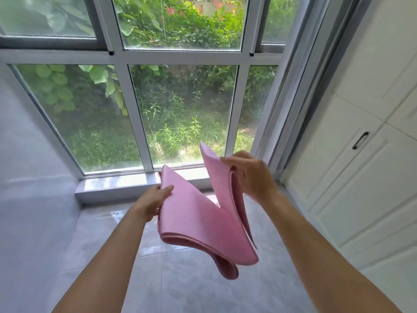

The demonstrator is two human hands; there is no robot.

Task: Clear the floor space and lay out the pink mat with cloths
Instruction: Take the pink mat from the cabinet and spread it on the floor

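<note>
A folded pink mat (198,224) hangs in the air in front of me, above the grey tiled floor (180,288). Its layers are spread apart in a V shape, with the fold sagging at the bottom. My left hand (153,199) grips the left flap near its upper edge. My right hand (250,175) pinches the right flap, which stands higher and nearly upright. No cloths are in view.
A large white-framed window (121,86) fills the wall ahead, with a low stone sill (117,186) at its foot. White cabinet doors with a dark handle (360,140) line the right side. A pale tiled wall stands on the left.
</note>
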